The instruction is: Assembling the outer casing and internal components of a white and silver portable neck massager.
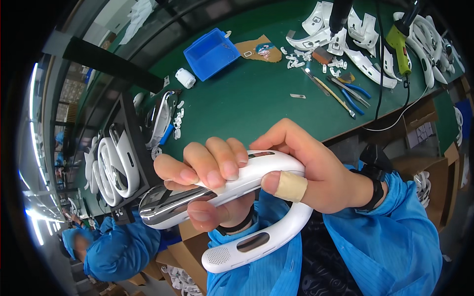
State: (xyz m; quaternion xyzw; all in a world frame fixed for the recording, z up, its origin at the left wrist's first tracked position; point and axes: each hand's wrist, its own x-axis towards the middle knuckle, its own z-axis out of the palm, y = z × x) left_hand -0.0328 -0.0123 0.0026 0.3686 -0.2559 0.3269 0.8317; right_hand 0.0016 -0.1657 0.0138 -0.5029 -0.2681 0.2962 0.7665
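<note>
A white U-shaped neckband device (284,229) with glossy dark panels is held up in front of my chest. Its lower arm ends in a patch of small holes and has a dark oval window. My left hand (212,167) is wrapped around the upper arm near its mirror-like dark end, fingers on top and thumb below. Around the curved part, my right hand (316,172) is closed, with a beige strip wrapped round its thumb, which presses the side. The right fingertips are partly hidden behind the device.
On the green table (237,106) are a blue bin (210,54), a white roll (185,78), blue-handled pliers (351,93), a brush (340,93) and white shell parts (368,66). A green electric screwdriver (399,47) lies right. A grey tray (140,148) holds similar devices; a co-worker (118,251) sits left.
</note>
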